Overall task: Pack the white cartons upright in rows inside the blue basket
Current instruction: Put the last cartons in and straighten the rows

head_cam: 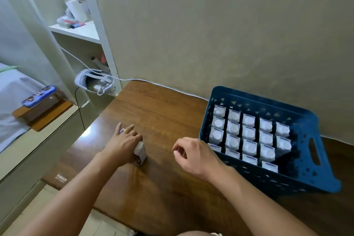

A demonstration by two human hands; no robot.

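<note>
A blue basket [314, 145] stands on the right of the wooden table [162, 117], against the wall. Several white cartons [249, 133] stand upright in rows inside it; the right end of the basket holds none. On the table left of the basket lies one white carton [140, 153], with my left hand [122, 143] closed over its top. Most of that carton is hidden under the hand. My right hand [193, 154] hovers just left of the basket's near-left corner, fingers loosely curled, holding nothing.
A white headset [93, 81] with a white cable sits at the table's far left corner, beside a white shelf unit [76, 31]. A bed with a small wooden tray and a tin [39, 96] lies to the left. The wall runs close behind the basket.
</note>
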